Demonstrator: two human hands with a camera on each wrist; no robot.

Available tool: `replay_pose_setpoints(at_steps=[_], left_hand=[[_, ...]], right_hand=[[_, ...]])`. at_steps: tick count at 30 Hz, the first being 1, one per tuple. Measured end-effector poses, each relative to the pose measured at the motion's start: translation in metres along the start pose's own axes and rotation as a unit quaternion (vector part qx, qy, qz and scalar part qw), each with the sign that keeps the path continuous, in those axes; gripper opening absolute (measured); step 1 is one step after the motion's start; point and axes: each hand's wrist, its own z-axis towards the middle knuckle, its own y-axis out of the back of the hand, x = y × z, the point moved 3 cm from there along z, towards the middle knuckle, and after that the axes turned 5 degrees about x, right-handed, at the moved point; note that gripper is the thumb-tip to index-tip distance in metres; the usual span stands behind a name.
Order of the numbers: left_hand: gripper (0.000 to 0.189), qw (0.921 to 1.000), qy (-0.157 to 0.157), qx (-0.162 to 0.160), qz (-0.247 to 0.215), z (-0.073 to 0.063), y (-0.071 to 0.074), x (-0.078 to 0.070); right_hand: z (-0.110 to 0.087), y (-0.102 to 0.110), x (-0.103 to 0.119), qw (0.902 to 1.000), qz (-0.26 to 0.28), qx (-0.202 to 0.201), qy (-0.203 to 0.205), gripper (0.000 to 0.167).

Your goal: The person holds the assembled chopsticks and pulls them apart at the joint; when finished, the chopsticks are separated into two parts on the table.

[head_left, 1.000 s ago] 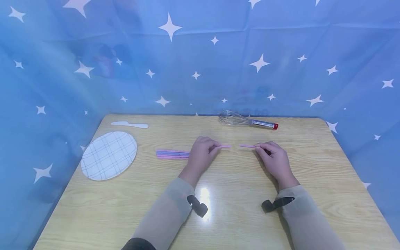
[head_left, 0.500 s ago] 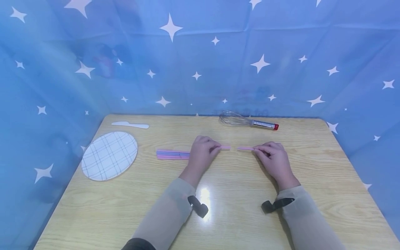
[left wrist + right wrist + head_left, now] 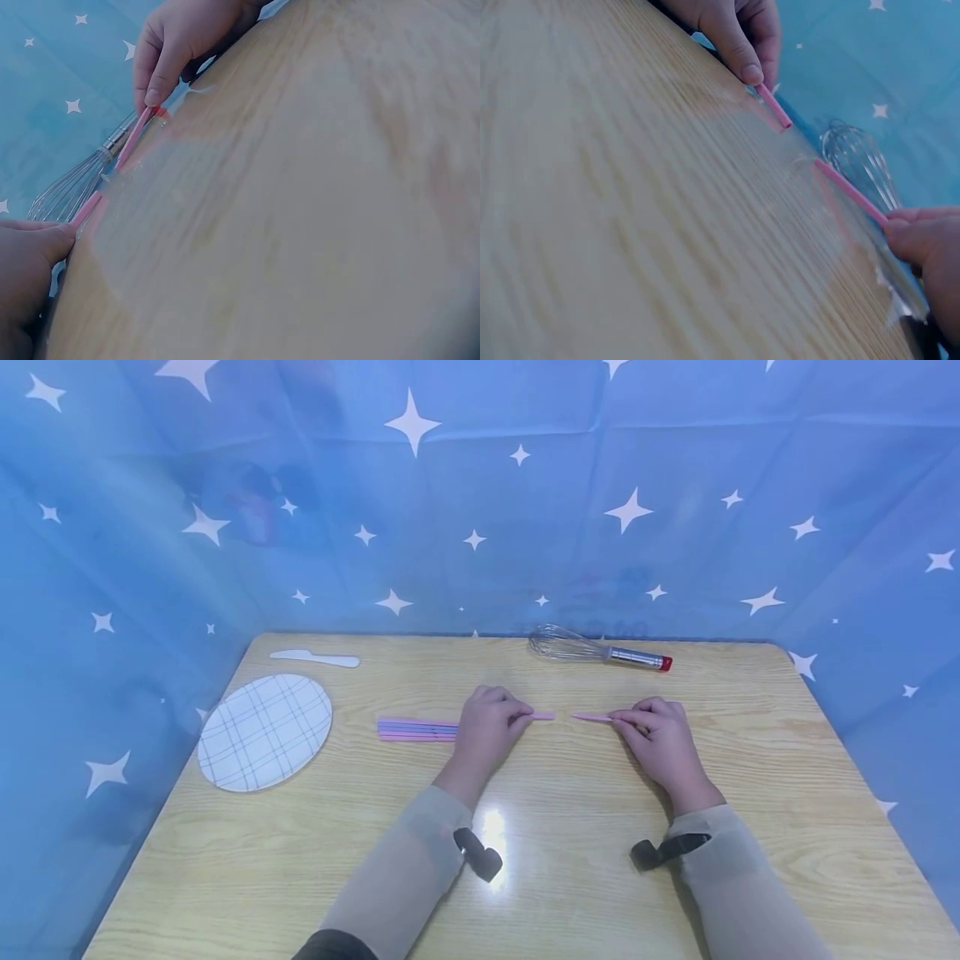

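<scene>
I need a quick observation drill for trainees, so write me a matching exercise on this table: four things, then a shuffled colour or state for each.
Things
1. whisk
2. plate
3. left hand
4. stick bundle

Colours and states
A. pink and blue
B. white with grid lines
C. silvery, red at one end
D. pinches a pink stick

Pairs: 1-C, 2-B, 3-D, 4-A

Two hands [image 3: 491, 724] pinch two pink straws [image 3: 851, 192], one apiece, right of one checked plate [image 3: 266, 732]. One white knife [image 3: 317, 658] lies beyond the plate; to the plate's right are one balloon whisk [image 3: 611, 653] and one straw bundle [image 3: 417, 730], its count unclear.
</scene>
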Motion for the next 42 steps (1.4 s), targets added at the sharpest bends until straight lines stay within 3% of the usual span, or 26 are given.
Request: replay_pose_setpoints(at_steps=[16,26,36,42], left_hand=[[0.012,0.9993,0.015,0.005,0.035,0.0014,-0.0016,-0.0021],[0.018,0.9993,0.034,0.007,0.009,0.0019,-0.0008,-0.0027],[0.025,0.9993,0.003,-0.034,-0.014,-0.0006,0.0017,-0.0021],[0.041,0.9991,0.018,-0.009,-0.038,-0.0018,-0.0011,-0.003]], right_hand=[[0.0035,0.0004,0.0032,0.9997,-0.017,0.016,-0.003,0.016],[0.0029,0.0011,0.0024,0.9994,-0.009,0.014,-0.029,0.015],[0.0038,-0.0011,0.0044,0.9966,-0.008,0.03,-0.076,0.012],[0.0024,-0.004,0.0028,0.9959,0.01,0.037,-0.082,0.02]])
